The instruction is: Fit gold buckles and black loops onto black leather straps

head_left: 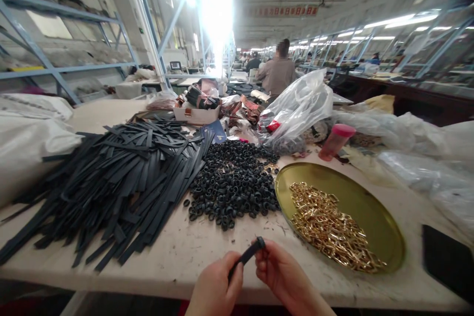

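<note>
**Both hands on one strap at the near edge**

We see the left hand (217,286) and the right hand (281,274) low in the view, just over the near edge of the table (207,244). Both are closed on one short black strap (244,257). The left fingers are wrapped round its lower end and the right fingertips pinch its upper end, where a small black ring (260,243) seems to sit.

The strap slants up to the right and is lifted clear of the tabletop. A bare strip of table lies just beyond the hands, the only open room close by.

To the far left of that strip spreads a wide pile of straps (122,177), with its loose ends reaching almost to the near edge. Straight ahead is a heap of rings (233,185), with a few strays at its near side. To the right lies a round gold tray (385,227) holding buckles (333,229). Its left rim is close to the heap, and its near rim is not far from the table edge.

A dark flat slab (448,261) lies at the near right corner. Farther off are a plastic bag (299,103), a pink-capped bottle (335,142) and a box (196,114). Another person (277,74) stands well beyond them.
</note>
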Motion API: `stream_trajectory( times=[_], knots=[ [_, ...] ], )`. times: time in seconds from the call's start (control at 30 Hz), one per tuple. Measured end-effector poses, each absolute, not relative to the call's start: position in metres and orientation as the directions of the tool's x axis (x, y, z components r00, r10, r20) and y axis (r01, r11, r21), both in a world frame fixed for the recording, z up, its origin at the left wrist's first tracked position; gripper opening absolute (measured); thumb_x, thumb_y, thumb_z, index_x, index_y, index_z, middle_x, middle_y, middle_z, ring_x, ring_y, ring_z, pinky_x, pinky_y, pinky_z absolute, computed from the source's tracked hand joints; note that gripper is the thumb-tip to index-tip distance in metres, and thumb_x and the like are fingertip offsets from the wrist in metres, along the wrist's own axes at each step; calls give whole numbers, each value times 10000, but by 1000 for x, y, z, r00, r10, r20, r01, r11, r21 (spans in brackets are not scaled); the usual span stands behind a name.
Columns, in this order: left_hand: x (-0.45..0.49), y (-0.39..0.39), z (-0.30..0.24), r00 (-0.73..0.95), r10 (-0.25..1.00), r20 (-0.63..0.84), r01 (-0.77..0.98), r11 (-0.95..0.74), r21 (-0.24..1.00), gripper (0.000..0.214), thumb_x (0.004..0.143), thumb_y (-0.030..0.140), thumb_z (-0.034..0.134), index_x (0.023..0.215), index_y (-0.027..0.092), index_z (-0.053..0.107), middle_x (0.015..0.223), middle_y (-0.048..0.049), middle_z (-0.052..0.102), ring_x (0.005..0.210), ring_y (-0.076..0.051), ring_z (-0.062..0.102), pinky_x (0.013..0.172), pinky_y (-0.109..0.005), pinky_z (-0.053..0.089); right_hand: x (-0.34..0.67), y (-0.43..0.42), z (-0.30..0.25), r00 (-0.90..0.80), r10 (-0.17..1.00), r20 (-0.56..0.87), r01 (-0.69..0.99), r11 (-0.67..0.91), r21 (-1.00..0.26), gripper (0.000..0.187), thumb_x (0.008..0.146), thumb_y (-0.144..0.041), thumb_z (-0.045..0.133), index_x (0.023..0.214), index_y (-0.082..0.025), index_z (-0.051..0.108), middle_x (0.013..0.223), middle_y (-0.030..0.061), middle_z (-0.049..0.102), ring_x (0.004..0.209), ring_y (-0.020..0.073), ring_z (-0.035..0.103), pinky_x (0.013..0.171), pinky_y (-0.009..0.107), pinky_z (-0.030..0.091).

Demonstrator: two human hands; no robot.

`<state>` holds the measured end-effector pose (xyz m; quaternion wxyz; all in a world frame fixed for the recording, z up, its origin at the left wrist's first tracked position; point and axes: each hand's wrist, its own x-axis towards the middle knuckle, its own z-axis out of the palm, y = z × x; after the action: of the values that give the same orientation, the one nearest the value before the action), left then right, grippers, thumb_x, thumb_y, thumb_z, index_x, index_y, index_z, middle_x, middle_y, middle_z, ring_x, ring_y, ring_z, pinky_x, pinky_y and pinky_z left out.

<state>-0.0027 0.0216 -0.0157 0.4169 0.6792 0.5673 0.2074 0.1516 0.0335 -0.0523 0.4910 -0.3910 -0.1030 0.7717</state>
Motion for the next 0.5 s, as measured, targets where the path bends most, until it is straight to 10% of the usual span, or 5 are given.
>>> stream_trajectory(
  times=[0.17,0.5],
  knots=[
    [-2,23,-17,313,882,-353,614,96,784,238,820,302,339,747,186,534,527,26,500,488,-136,496,474,-210,337,154,31,-56,-71,934,-351,-353,-353,-867,435,659,-479,651,880,-104,633,459,-69,474,366,28,364,373,152,259],
    [6,20,-29,379,762,-526,424,362,830,246,805,382,299,763,196,455,404,92,391,303,-82,298,312,-165,218,164,24,-56,-85,981,-174,-37,-177,-983,430,714,-527,572,917,-162,678,536,-29,502,483,106,448,484,239,368]
  ],
)
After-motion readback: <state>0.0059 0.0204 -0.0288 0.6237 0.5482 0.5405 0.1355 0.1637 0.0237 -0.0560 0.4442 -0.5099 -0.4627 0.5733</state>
